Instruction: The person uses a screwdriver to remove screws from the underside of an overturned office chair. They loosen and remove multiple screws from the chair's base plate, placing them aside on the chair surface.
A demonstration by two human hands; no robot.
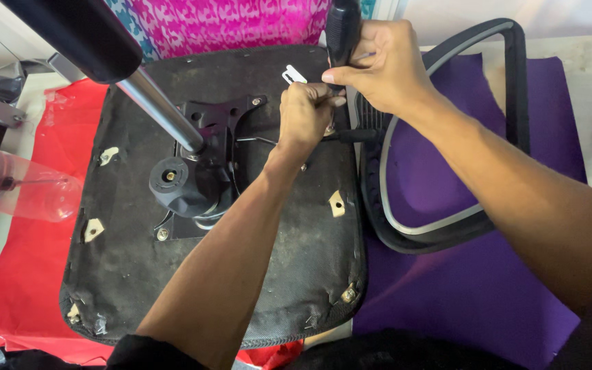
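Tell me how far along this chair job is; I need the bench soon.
Done: the metal tilt mechanism sits bolted on the upturned black fabric seat base. In hand: left hand and right hand work a tool at the seat's edge. Left: the black mesh backrest frame lies alongside, seemingly unattached.

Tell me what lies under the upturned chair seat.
Under the chair seat a red sheet shows at left and a purple sheet at right. Where they meet is covered.

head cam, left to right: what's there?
Clear plastic bottle → red sheet → upturned chair seat → metal mechanism with gas cylinder → left hand → right hand → chair backrest frame on purple sheet.
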